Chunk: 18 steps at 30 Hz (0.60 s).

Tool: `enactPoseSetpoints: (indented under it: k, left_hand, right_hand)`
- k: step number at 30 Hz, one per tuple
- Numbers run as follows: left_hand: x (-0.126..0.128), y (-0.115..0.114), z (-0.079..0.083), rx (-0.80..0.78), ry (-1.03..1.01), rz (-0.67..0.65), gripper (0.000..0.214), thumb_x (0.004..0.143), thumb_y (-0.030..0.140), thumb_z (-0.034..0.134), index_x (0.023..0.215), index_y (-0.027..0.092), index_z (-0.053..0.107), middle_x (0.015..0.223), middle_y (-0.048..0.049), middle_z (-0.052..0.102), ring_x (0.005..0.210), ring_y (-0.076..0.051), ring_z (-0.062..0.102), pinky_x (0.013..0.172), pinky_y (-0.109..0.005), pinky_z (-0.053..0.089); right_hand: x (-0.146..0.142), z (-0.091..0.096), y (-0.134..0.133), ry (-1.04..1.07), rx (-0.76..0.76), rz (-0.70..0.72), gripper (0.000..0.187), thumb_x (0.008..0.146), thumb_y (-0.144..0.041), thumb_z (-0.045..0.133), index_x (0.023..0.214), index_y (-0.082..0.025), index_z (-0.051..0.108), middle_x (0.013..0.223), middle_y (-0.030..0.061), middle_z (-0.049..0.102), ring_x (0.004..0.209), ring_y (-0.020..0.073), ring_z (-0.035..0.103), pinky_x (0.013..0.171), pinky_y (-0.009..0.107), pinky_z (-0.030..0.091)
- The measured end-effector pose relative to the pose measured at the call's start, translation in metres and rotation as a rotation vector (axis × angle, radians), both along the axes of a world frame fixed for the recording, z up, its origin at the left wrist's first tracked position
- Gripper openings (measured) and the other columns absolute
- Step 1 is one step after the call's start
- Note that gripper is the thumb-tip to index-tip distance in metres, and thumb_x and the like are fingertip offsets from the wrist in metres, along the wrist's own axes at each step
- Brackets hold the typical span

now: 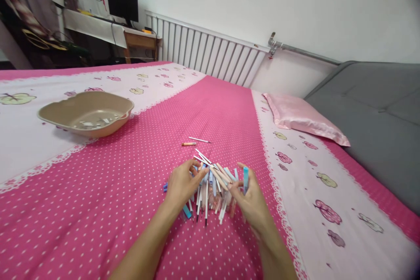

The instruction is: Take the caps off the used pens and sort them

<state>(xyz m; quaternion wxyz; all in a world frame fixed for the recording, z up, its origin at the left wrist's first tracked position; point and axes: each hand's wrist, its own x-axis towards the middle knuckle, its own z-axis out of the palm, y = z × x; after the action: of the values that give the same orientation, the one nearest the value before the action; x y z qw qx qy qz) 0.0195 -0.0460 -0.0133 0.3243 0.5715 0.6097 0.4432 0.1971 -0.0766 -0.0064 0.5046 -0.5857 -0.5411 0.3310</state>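
Note:
A loose pile of pens and thin white pen refills [206,201] lies on the pink bedspread in front of me. My left hand [183,182] is at the pile's left side, thumb and fingers curled in over the pens; what they pinch is hidden. At the right side, my right hand [250,197] is closed around an upright pen with a light blue end [246,177]. Its thumb touches peach-coloured pens [220,176] on top of the pile. Just beyond the pile lie a single white refill [199,139] and a short orange-brown pen-like piece [188,144].
A beige plastic basin [87,113] with small white pieces inside stands on the bed at left. A pink pillow [303,118] rests by the grey headboard [370,109]. Behind the bed are a white radiator [210,48] and a desk with a monitor [122,3].

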Motion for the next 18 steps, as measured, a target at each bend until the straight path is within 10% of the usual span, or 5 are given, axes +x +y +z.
enactPoseSetpoints:
  k: [5,9,14,18]
  left_hand:
    - [0.021,-0.015,0.012,-0.132,-0.368,-0.578,0.029,0.069,0.042,0.065,0.08,0.016,0.067,0.064,-0.0012,0.059,0.052,-0.011,0.046,0.051,-0.022,0.034]
    - [0.032,-0.023,0.014,-0.202,-0.515,-0.65,0.032,0.067,0.044,0.067,0.06,0.015,0.058,0.052,0.0024,0.049,0.049,-0.009,0.041,0.049,-0.02,0.031]
    - [0.025,-0.016,0.018,-0.226,-0.649,-0.495,0.034,0.065,0.047,0.069,0.068,0.014,0.064,0.059,-0.0008,0.057,0.052,-0.01,0.048,0.053,-0.021,0.038]
    - [0.017,-0.009,0.019,-0.169,-0.719,-0.282,0.033,0.063,0.044,0.071,0.07,0.013,0.067,0.062,-0.0012,0.059,0.054,-0.009,0.048,0.054,-0.019,0.038]
  right_hand:
    - [-0.001,0.007,-0.015,0.043,-0.2,0.375,0.067,0.078,-0.028,0.054,0.14,-0.028,0.027,0.148,0.004,0.021,0.137,0.0198,0.015,0.109,0.038,0.02]
    - [-0.005,0.011,-0.021,0.019,-0.247,0.504,0.068,0.082,-0.025,0.047,0.143,-0.03,0.017,0.152,-0.0021,0.004,0.139,0.0142,-0.004,0.112,0.038,0.005]
    - [-0.008,0.018,-0.016,0.233,-0.23,0.502,0.064,0.084,-0.034,0.051,0.141,-0.029,0.023,0.146,0.0055,0.029,0.133,0.0187,0.029,0.105,0.038,0.03]
    - [-0.007,0.022,-0.01,0.243,-0.308,0.452,0.041,0.082,-0.046,0.053,0.111,-0.018,0.059,0.089,0.0075,0.067,0.077,0.0186,0.063,0.069,0.03,0.049]
